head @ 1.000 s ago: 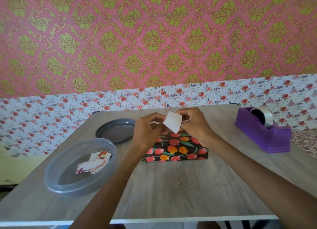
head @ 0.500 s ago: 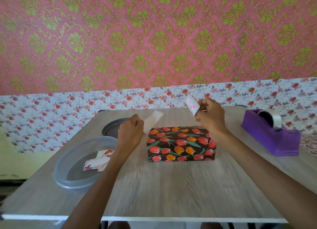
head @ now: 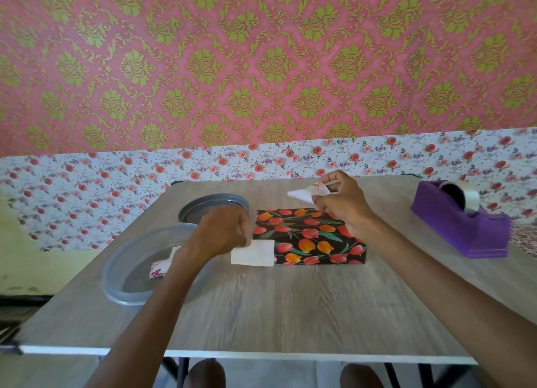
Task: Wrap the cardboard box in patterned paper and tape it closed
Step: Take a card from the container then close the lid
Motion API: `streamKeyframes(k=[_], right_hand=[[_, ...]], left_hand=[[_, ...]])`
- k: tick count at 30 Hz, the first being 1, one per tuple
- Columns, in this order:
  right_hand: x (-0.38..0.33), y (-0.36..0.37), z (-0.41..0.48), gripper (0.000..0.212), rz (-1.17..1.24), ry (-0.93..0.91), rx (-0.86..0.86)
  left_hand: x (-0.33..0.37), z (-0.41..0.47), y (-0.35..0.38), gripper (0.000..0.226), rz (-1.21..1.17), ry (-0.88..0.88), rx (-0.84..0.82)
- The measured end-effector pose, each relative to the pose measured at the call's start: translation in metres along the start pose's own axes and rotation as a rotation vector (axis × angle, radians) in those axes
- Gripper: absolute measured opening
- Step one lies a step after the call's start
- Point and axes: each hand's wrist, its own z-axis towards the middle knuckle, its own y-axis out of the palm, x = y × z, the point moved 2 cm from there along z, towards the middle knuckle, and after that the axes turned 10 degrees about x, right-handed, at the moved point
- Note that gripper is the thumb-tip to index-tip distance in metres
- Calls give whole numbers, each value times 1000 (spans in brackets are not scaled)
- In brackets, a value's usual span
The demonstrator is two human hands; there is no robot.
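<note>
"Two hands over the worktop [head: 290,309], what has each got?"

"Left hand [head: 223,230] pinches a plain white slip [head: 252,253] in its fingers. The slip hangs low, right at the near left corner of the box. That hand is blurred, so I cannot make out the grip finger by finger."

"And the right hand [head: 343,204]?"

"Raised above the far edge of the box, fingers curled and clamped on a small floral-printed piece [head: 308,191]. Its white underside faces this way."

"Where is the box itself?"

"The wrapped box [head: 311,236] lies flat near the middle of the worktop, covered in black paper with red and orange tulips. Neither hand plainly rests on it."

"What sits around it?"

"To its left is a clear plastic dish [head: 136,271] with a few floral paper scraps [head: 158,270] inside. The left forearm crosses over it. Behind the dish lies a grey round lid [head: 215,207], partly hidden by the left hand. Well off to the right stands a purple tape dispenser [head: 462,222] carrying a roll of clear tape [head: 467,197]."

"Behind all that?"

"Wallpaper, pink with green damask [head: 261,67] above and a white rose-print band [head: 87,178] below."
</note>
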Motion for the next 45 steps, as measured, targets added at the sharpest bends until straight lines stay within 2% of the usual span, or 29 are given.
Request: streamKeyframes(k=[4,8,10,17,25,28,31,33,35,37,38,40,43,45], right_hand=[[1,5,0,48,54,-10,-75],[4,7,-2,61,65,-9,-99],[4,9,-2,67,42,-33,-97],[3,15,-8,55,-127,-80,-92],[-1,22,-4,36,-32,-39,-154],[-3,24,-2,34,6,-28,-171],[-5,26,-3,36,-5,-52,-179],[-5,27,-5,37,-48,-88,-184],[-5,27,-8,41,-79,-142,-191],[-8,28,-12,43,-127,-225,-191],[-10,29,-14,47,-156,-263,-184],[-14,30,-17,58,-206,-328,-164],[-21,29,-23,72,-235,-420,-147],[-22,26,-24,76,-240,-439,-136]], left_hand=[[-3,-6,13,17,70,128,-35],[-6,-9,17,22,280,32,223],[-9,-5,15,29,360,10,281],[-25,18,34,38,129,28,146],[-26,30,34,61,52,-35,191],[-28,34,27,50,53,-3,241],[-32,39,21,17,18,18,280],[-27,39,19,15,-66,18,284],[-12,31,14,9,-384,-46,228],[7,22,9,22,-766,-123,109],[16,21,7,30,-837,-136,62],[28,23,6,39,-835,-160,15],[39,30,9,31,-807,-201,1],[40,32,11,37,-780,-224,-8]])
